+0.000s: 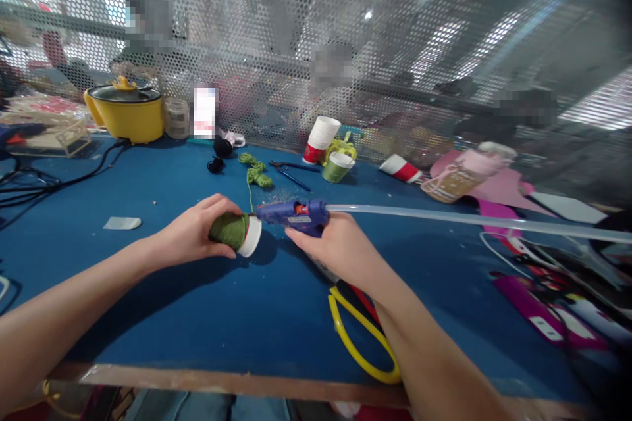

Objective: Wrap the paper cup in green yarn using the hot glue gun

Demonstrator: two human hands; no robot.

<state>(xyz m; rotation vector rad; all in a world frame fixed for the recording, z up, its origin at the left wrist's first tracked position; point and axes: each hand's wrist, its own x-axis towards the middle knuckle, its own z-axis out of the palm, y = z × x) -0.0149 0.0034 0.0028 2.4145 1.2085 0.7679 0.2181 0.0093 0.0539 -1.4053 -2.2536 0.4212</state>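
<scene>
My left hand (203, 227) is closed around a paper cup (252, 237) that lies tilted on its side. Green yarn (229, 231) wraps most of the cup, leaving a white band bare at the rim end. In my right hand (340, 243) is a blue hot glue gun (293, 214), its nozzle pointing left at the cup near the yarn's edge. A long clear glue stick (444, 216) runs out of its back to the right. From the cup, a green strand leads up to a loose skein of green yarn (257, 175).
Yellow-handled scissors (365, 348) lie partly under my right forearm. Pliers (291, 172), stacked paper cups (322, 138) and a green-wrapped cup (338, 168) stand or lie behind. A yellow pot (127, 115) and phone (205, 112) are back left; a pink bottle (459, 174) is right.
</scene>
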